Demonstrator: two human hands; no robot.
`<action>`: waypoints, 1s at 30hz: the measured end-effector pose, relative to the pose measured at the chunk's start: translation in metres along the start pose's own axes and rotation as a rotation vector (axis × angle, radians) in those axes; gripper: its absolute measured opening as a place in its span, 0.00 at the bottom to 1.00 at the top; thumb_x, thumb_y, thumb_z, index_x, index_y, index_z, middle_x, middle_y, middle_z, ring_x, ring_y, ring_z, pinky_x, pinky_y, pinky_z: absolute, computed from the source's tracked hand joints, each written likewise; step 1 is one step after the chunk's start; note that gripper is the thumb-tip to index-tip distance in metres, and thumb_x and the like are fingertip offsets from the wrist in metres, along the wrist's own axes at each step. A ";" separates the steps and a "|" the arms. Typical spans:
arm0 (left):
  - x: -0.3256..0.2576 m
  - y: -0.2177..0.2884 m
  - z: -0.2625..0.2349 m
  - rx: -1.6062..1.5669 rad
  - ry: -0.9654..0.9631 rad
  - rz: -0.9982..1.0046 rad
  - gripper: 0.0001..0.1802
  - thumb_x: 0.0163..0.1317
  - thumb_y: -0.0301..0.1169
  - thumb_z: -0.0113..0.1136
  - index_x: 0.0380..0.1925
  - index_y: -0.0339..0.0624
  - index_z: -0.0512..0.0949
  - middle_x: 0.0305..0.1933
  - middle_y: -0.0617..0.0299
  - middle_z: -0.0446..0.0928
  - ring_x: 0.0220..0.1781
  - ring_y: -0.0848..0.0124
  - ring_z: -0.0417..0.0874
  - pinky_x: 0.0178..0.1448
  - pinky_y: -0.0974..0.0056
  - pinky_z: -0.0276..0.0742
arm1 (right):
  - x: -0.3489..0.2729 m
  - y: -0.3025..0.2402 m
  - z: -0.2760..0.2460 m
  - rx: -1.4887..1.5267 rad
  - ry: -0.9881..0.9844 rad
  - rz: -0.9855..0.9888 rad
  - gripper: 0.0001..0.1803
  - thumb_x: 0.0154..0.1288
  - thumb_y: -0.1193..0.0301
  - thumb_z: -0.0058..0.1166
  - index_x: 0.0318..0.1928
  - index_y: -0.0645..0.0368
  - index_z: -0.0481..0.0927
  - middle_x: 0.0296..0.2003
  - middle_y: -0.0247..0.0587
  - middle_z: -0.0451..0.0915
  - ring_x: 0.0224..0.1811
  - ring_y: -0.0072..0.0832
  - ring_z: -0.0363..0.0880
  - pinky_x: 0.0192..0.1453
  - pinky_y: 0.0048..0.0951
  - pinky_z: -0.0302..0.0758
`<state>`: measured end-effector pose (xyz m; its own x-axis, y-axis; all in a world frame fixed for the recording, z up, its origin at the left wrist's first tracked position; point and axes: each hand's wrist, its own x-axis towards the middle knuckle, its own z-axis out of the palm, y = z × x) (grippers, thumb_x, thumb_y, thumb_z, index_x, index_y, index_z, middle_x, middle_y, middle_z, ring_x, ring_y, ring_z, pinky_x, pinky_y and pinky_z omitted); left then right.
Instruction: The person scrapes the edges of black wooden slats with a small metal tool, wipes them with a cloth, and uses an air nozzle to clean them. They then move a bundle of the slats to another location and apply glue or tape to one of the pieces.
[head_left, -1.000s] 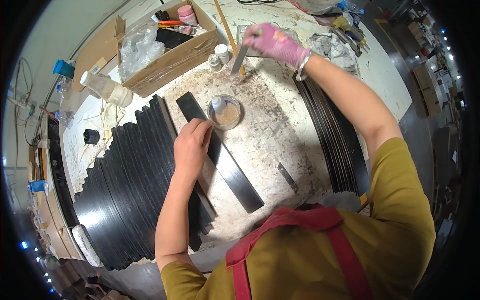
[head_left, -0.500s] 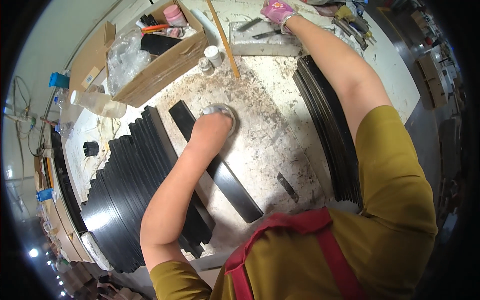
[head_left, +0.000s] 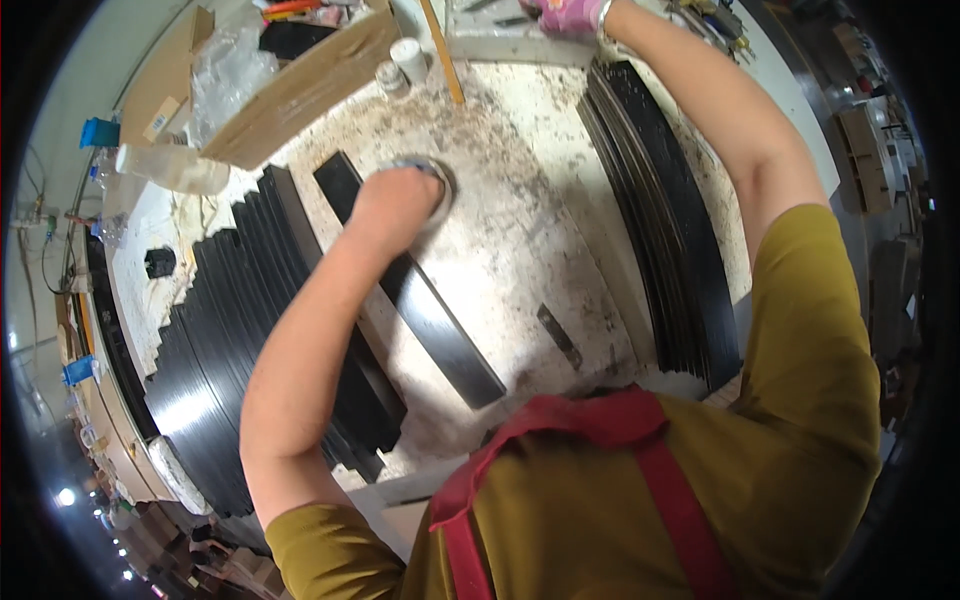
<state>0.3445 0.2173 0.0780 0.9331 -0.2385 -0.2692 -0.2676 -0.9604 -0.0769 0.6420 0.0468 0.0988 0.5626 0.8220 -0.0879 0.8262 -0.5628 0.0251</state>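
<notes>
My left hand [head_left: 397,205] is closed, knuckles up, over a small round dish [head_left: 443,196] with a pale rim. What its fingers hold, if anything, is hidden beneath them. Under my left wrist a long flat black strip [head_left: 445,330] lies diagonally on the worktop. My right hand [head_left: 575,14] wears a pink glove with a flower pattern. It is over the right end of a pale, dirty block [head_left: 520,48] bearing dark strips; the upper picture edge cuts its fingers off. A short dark strip [head_left: 558,335] lies to the right of the long one.
A stepped stack of black strips [head_left: 230,330] stands left, another stack [head_left: 660,220] right. Farther off are a cardboard box [head_left: 310,90] with plastic film, a white-capped jar [head_left: 408,60], a wooden stick [head_left: 443,50], a bottle [head_left: 172,170] and tools [head_left: 712,25].
The view has shifted, so the worktop sits higher in the picture. My right hand has come nearer along the pale block. My left hand stays at the dish.
</notes>
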 end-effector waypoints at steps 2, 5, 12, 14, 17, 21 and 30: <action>0.005 -0.003 -0.002 -0.033 0.059 -0.002 0.05 0.49 0.23 0.53 0.24 0.40 0.79 0.27 0.50 0.80 0.32 0.55 0.83 0.37 0.57 0.80 | 0.009 0.028 0.009 0.051 0.021 -0.088 0.11 0.46 0.69 0.52 0.34 0.56 0.79 0.27 0.49 0.79 0.33 0.43 0.79 0.36 0.40 0.73; -0.004 -0.015 -0.002 -0.041 0.098 -0.009 0.05 0.50 0.23 0.52 0.25 0.41 0.78 0.27 0.50 0.79 0.32 0.53 0.82 0.37 0.56 0.80 | 0.003 0.001 -0.003 0.083 0.048 -0.051 0.10 0.46 0.69 0.53 0.32 0.55 0.79 0.25 0.49 0.79 0.30 0.42 0.79 0.33 0.40 0.73; -0.011 -0.027 0.000 -0.164 0.291 -0.012 0.09 0.55 0.29 0.58 0.36 0.41 0.80 0.31 0.49 0.79 0.33 0.53 0.81 0.40 0.56 0.76 | 0.008 -0.003 0.016 -0.170 0.087 -0.071 0.09 0.50 0.68 0.52 0.32 0.55 0.79 0.23 0.49 0.78 0.28 0.43 0.79 0.32 0.42 0.73; -0.021 -0.017 -0.003 -0.267 0.360 -0.064 0.10 0.57 0.30 0.58 0.38 0.40 0.80 0.29 0.52 0.80 0.29 0.60 0.82 0.37 0.61 0.76 | 0.004 -0.004 0.014 -0.206 0.070 -0.067 0.09 0.50 0.68 0.51 0.32 0.55 0.79 0.23 0.49 0.78 0.28 0.43 0.79 0.32 0.42 0.73; -0.037 -0.008 -0.005 -0.720 0.293 -0.289 0.10 0.60 0.32 0.58 0.36 0.38 0.80 0.24 0.60 0.78 0.25 0.72 0.78 0.33 0.68 0.74 | 0.008 -0.003 0.012 -0.238 0.058 -0.060 0.09 0.52 0.68 0.51 0.33 0.55 0.79 0.22 0.49 0.77 0.28 0.43 0.79 0.32 0.43 0.73; -0.076 0.015 -0.004 -1.094 0.333 -0.423 0.10 0.63 0.33 0.57 0.33 0.36 0.80 0.22 0.69 0.73 0.24 0.81 0.71 0.31 0.74 0.69 | 0.008 0.001 0.006 -0.305 0.025 -0.056 0.09 0.53 0.67 0.50 0.34 0.55 0.78 0.22 0.50 0.77 0.28 0.44 0.79 0.32 0.43 0.73; -0.181 0.091 0.011 -1.641 0.362 -0.757 0.07 0.61 0.31 0.60 0.32 0.39 0.79 0.23 0.68 0.76 0.22 0.83 0.71 0.24 0.78 0.58 | -0.072 -0.063 -0.069 1.132 -0.278 -0.455 0.16 0.60 0.62 0.51 0.44 0.59 0.72 0.33 0.44 0.77 0.37 0.40 0.78 0.39 0.39 0.73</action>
<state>0.1485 0.1743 0.1090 0.7867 0.4569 -0.4151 0.4520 0.0317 0.8915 0.5517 0.0289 0.1718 0.0939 0.9928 -0.0743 0.3780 -0.1046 -0.9199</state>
